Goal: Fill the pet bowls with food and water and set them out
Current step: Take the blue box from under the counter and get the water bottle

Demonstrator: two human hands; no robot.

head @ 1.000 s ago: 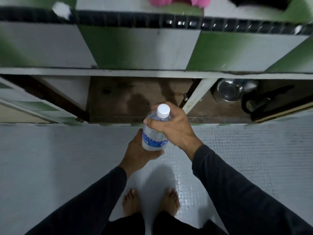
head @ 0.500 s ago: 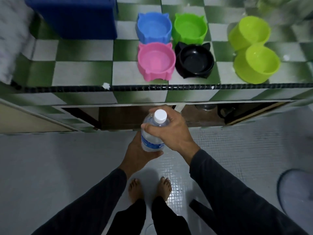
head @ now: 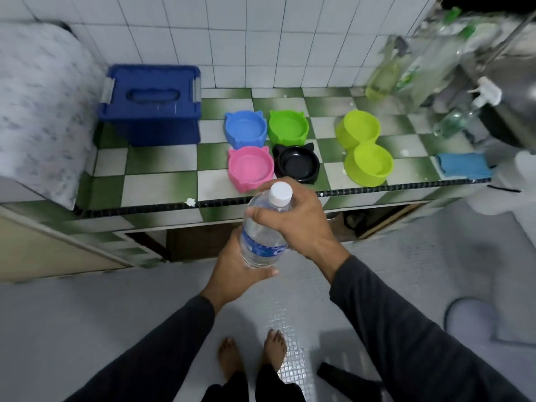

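**Water bottle held in both hands at the table's front edge**

Nearest the camera, bare feet [head: 252,358] stand on the pale tiled floor [head: 87,314], with dark sleeves reaching forward. The left hand [head: 237,271] cups the lower part of a clear water bottle [head: 261,236], its grip curled round the body below the blue label. The right hand [head: 298,219] wraps the bottle's shoulder, fingers closed round it just under the white cap [head: 280,193], which is still on. The bottle is held tilted, in front of the front edge of the green-and-white checkered table [head: 162,184].

On the table, just behind the front edge, a pink bowl [head: 250,170] and a black bowl [head: 297,165] sit side by side. Behind them stand a blue bowl [head: 246,128] and a green bowl [head: 288,126]. To the right is a lime double bowl [head: 364,146], set at an angle. A folded blue cloth [head: 462,166] lies near the right end. At the back left a blue lidded box [head: 150,103] stands against the tiled wall [head: 261,39]. Blurred bottles [head: 385,74] crowd the back right corner.
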